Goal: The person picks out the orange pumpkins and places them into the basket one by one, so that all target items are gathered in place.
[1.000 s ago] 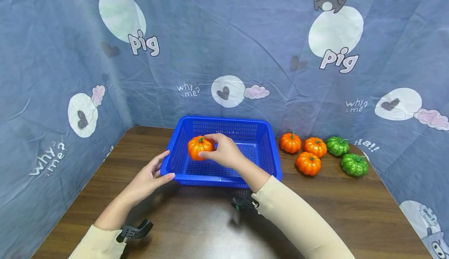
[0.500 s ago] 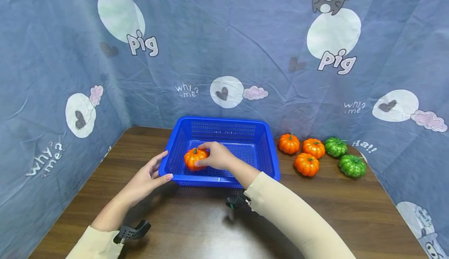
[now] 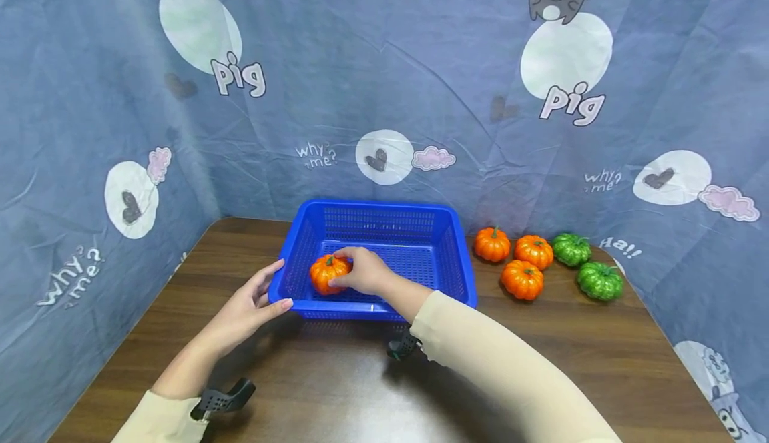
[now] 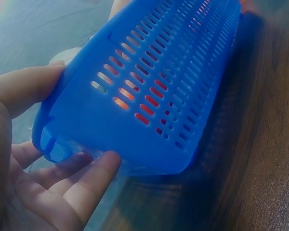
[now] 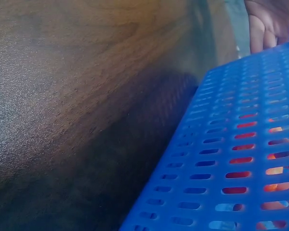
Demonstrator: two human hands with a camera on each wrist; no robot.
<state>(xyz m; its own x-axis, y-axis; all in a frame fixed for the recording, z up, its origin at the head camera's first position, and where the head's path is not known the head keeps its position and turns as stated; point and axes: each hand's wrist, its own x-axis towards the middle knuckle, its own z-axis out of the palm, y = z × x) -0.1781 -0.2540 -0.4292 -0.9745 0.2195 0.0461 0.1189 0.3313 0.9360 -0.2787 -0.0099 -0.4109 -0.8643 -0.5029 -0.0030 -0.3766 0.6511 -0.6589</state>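
A blue plastic basket (image 3: 372,307) with slotted walls stands at the back of the table. My left hand (image 3: 243,309) holds its left front corner; in the left wrist view the thumb (image 4: 36,84) lies on the rim and the fingers (image 4: 94,180) reach round the end wall. Inside the basket, at the left, my right hand (image 3: 368,272) grips a small orange pumpkin (image 3: 327,274) by its right side, low near the basket floor. Orange shows through the slots in both wrist views; the right wrist view hides my right hand behind the basket wall.
Right of the basket, three orange pumpkins (image 3: 523,279) and two green pumpkins (image 3: 601,281) sit on the brown wooden table (image 3: 336,383). A blue printed cloth (image 3: 384,83) hangs close behind and along the sides.
My right hand has lowered the orange pumpkin in the basket and shifted it slightly left. The left hand keeps its place at the corner. The whole view has drifted a little.
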